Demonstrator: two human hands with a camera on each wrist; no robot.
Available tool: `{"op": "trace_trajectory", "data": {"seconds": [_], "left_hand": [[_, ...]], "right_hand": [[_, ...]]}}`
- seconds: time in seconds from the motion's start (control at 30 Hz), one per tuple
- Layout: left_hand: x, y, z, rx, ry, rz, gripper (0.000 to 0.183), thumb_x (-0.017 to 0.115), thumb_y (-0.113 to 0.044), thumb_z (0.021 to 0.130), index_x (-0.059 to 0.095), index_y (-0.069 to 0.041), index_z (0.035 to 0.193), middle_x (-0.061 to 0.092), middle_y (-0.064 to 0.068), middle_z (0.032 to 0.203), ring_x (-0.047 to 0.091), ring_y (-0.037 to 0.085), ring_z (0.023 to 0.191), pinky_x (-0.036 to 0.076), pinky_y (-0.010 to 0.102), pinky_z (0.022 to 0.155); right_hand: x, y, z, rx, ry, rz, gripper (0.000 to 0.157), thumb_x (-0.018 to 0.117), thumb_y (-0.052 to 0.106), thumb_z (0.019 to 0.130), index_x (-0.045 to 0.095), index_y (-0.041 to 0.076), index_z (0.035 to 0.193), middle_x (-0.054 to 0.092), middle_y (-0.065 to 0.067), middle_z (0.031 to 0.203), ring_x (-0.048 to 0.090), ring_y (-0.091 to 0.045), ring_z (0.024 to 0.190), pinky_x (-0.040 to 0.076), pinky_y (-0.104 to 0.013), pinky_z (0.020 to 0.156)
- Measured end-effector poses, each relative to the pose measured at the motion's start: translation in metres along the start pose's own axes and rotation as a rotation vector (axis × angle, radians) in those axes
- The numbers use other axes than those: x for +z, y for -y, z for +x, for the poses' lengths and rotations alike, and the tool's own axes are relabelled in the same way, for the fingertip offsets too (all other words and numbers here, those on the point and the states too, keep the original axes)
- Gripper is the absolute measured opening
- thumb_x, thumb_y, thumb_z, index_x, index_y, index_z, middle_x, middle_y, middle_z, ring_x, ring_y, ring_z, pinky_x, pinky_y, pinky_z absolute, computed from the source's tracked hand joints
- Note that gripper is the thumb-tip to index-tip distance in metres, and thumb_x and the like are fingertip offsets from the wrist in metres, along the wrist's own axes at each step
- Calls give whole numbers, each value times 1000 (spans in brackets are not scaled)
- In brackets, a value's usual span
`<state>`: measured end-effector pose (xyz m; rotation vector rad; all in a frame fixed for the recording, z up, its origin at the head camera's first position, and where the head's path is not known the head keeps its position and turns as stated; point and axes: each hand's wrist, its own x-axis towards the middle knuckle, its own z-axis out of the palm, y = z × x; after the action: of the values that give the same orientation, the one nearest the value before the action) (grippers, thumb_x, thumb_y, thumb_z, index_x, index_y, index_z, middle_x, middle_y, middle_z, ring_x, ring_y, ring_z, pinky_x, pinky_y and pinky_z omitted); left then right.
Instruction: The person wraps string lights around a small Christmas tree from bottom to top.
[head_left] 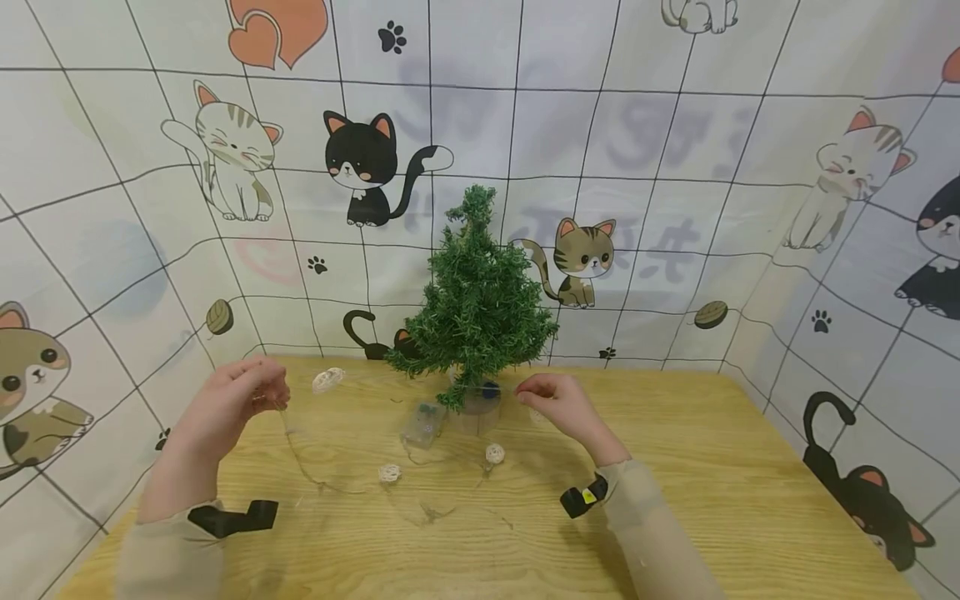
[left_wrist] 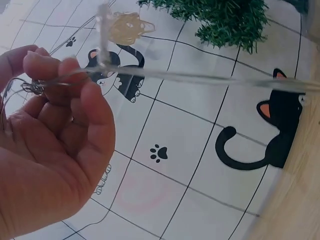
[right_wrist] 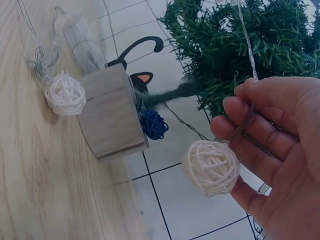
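My left hand (head_left: 234, 402), off to the left above the table, pinches a thin clear light-string wire (left_wrist: 200, 79) between thumb and fingertips. A small tangle of wire sits at those fingertips in the left wrist view, and a wicker ball (left_wrist: 129, 29) hangs beyond. Just right of the tree's base, my right hand (head_left: 558, 406) pinches another stretch of wire (right_wrist: 248, 42). Close below its fingers hangs a white wicker ball (right_wrist: 211, 167). The small green artificial tree (head_left: 480, 292) stands upright on a wooden block base (right_wrist: 110, 112), with a blue wicker ball (right_wrist: 153, 124) by it.
A clear battery box (head_left: 422, 425) lies left of the tree's base. White wicker balls (head_left: 389, 473) and loose wire (head_left: 433, 513) spread over the wooden table (head_left: 675, 517) in front. A cat-patterned cloth (head_left: 480, 125) rises behind and at both sides.
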<state>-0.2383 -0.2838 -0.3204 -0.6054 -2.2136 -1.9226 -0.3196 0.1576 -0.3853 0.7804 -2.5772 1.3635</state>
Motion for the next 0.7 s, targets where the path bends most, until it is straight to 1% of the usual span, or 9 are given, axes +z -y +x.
{"op": "trace_trajectory", "data": {"seconds": [0.07,0.13,0.23,0.27,0.37,0.4,0.5,0.6,0.7], "left_hand": [[-2,3,1,33,29,-109,32,41,-9,105,58,-7,77,49,0,71,51,18,70,49,28,68],[-3,5,1,61,49,-189,35,37,-8,105,55,-9,75,44,0,71,49,17,69,48,28,67],[-3,6,2,85,51,-316,39,30,-7,106,57,-12,79,38,1,70,45,17,66,46,27,65],[-4,6,3,89,52,-365,40,28,-7,106,59,-12,80,37,1,69,43,17,65,44,27,64],[-5,6,5,94,68,-540,44,24,-8,107,63,-11,87,37,-1,66,32,18,61,31,28,58],[-5,7,6,101,82,-605,46,22,-9,107,64,-10,89,39,-1,65,29,18,59,26,28,56],[-7,6,8,128,127,-770,50,17,-10,108,65,-4,93,36,-1,65,19,16,56,14,28,54],[-9,4,9,148,149,-883,53,14,-11,107,64,0,94,28,2,66,14,14,55,10,25,50],[-10,-2,11,144,128,-939,50,16,-12,108,62,2,95,27,2,67,12,14,55,8,24,48]], "right_hand": [[1,0,0,0,-3,8,17,62,17,96,73,6,104,70,-9,101,64,-18,88,52,-39,77],[2,0,1,0,-6,20,17,63,16,96,73,5,104,70,-10,102,65,-20,90,52,-40,78],[6,-9,6,-6,-12,23,16,64,19,95,73,8,103,70,-6,102,65,-18,89,52,-40,78],[7,-9,7,-12,-13,23,16,64,18,95,73,8,103,70,-7,102,65,-19,89,52,-40,77],[8,-5,11,-23,-18,3,15,65,19,95,74,10,101,70,-3,100,64,-16,86,52,-37,75],[9,-4,12,-30,-19,-2,15,65,19,95,74,9,101,70,-2,99,64,-15,86,52,-37,75],[11,0,16,-65,-24,-23,17,65,17,94,74,5,102,70,-2,99,64,-16,86,52,-37,76],[14,1,20,-86,-40,-53,18,66,17,94,74,4,102,71,-2,99,64,-15,86,52,-37,76],[18,2,22,-78,-68,-83,15,67,16,93,75,5,101,71,-2,99,64,-14,85,52,-34,74]]}}
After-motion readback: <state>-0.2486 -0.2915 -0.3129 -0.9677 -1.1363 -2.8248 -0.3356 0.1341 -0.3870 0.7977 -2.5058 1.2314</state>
